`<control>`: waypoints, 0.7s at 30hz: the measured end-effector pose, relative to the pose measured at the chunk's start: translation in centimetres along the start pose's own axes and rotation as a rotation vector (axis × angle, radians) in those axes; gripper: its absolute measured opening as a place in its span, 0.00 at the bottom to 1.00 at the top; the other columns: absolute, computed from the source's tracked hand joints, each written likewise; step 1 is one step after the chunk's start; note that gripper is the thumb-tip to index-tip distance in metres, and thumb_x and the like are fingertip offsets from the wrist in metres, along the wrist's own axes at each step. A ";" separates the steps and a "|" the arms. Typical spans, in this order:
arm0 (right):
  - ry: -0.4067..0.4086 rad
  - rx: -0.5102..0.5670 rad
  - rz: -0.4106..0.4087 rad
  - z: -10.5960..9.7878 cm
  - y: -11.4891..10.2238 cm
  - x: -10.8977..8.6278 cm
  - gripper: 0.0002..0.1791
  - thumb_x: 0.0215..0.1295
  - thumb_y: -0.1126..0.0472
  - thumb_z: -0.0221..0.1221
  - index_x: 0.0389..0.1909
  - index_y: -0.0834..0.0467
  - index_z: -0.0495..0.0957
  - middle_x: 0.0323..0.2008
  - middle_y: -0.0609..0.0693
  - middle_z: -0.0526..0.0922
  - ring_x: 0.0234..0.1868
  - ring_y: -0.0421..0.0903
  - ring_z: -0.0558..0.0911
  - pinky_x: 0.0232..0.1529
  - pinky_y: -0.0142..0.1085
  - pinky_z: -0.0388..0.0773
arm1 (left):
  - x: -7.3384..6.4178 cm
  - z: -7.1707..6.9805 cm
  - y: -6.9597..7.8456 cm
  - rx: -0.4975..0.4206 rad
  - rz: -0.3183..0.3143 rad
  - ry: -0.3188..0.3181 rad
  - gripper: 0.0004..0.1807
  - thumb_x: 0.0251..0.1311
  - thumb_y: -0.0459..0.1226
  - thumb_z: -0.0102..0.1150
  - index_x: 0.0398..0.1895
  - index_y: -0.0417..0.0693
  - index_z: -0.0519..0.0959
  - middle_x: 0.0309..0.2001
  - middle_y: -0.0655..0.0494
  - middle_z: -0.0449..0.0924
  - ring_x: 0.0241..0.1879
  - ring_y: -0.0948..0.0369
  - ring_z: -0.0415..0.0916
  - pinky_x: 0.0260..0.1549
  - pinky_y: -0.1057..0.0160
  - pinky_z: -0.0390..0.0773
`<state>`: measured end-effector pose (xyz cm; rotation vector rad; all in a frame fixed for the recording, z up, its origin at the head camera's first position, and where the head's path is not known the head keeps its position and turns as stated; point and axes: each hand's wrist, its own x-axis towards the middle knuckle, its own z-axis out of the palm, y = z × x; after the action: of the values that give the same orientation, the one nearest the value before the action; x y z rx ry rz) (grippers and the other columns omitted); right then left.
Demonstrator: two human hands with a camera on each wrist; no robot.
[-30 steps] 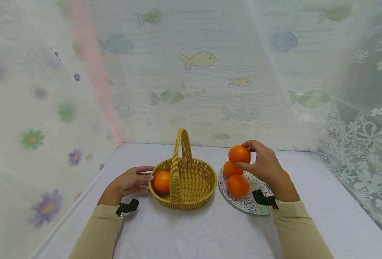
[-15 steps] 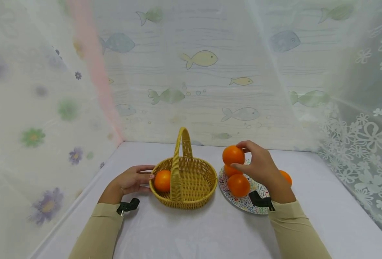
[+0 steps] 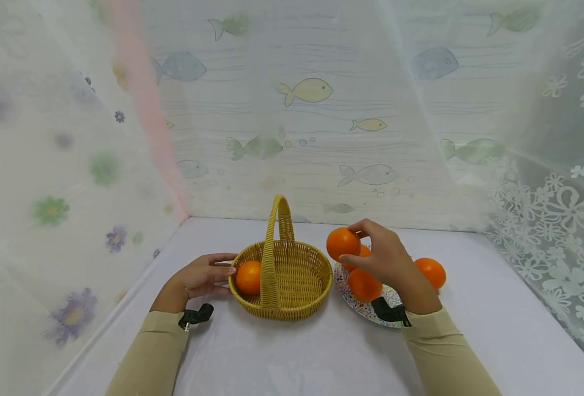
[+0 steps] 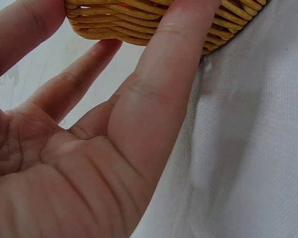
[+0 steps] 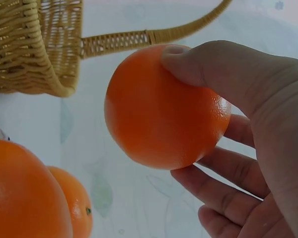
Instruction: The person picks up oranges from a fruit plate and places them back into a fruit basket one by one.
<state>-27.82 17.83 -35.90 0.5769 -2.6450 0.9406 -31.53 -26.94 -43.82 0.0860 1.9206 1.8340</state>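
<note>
My right hand [image 3: 381, 256] pinches an orange [image 3: 343, 244] between thumb and fingers, raised over the left part of a speckled plate [image 3: 368, 311]. In the right wrist view this orange [image 5: 164, 109] appears with the thumb on one side and fingertips on the other. Two oranges lie beneath it on the plate, the nearer orange [image 3: 365, 284] in plain sight, the farther one partly hidden. At the left end of a yellow wicker basket [image 3: 296, 280], my left hand [image 3: 200, 278] touches its wall with spread, fairly straight fingers. Inside the basket's left side sits one orange [image 3: 248, 277].
Another orange [image 3: 430, 273] lies to the right of my right wrist. The basket's tall arched handle [image 3: 269, 253] stands upright across its middle. White cloth [image 3: 282, 357] covers the table, and a fish-printed curtain [image 3: 316, 126] hangs behind it.
My right hand has carried its orange leftward and a little lower, toward the basket. More of the rightmost orange now shows beside the wrist. The left hand stays at the basket.
</note>
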 end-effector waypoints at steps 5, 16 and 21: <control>-0.005 0.019 -0.021 0.6 -0.3 0.0 0.32 0.55 0.44 0.78 0.58 0.46 0.76 0.52 0.44 0.84 0.56 0.50 0.82 0.57 0.54 0.82 | 0.0 0.0 0.0 -0.001 -0.002 0.003 0.38 0.68 0.38 0.67 0.78 0.41 0.62 0.56 0.50 0.80 0.51 0.54 0.81 0.52 0.44 0.85; -0.019 0.020 -0.072 1.8 -0.9 0.1 0.31 0.54 0.47 0.79 0.57 0.49 0.77 0.52 0.44 0.84 0.53 0.46 0.82 0.55 0.49 0.84 | -0.1 0.1 0.1 -0.011 0.002 -0.004 0.38 0.68 0.37 0.66 0.78 0.41 0.62 0.55 0.50 0.81 0.51 0.55 0.81 0.52 0.44 0.85; -0.030 0.027 -0.100 2.3 -1.4 0.1 0.31 0.54 0.49 0.79 0.57 0.50 0.78 0.51 0.45 0.85 0.51 0.46 0.83 0.53 0.49 0.84 | -0.1 0.0 0.1 -0.010 0.002 -0.007 0.38 0.68 0.37 0.66 0.78 0.41 0.62 0.57 0.50 0.80 0.52 0.55 0.81 0.52 0.44 0.85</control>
<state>-27.57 15.31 -36.84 0.7279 -2.6059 0.9465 -31.49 -26.92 -43.68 0.0908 1.9069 1.8420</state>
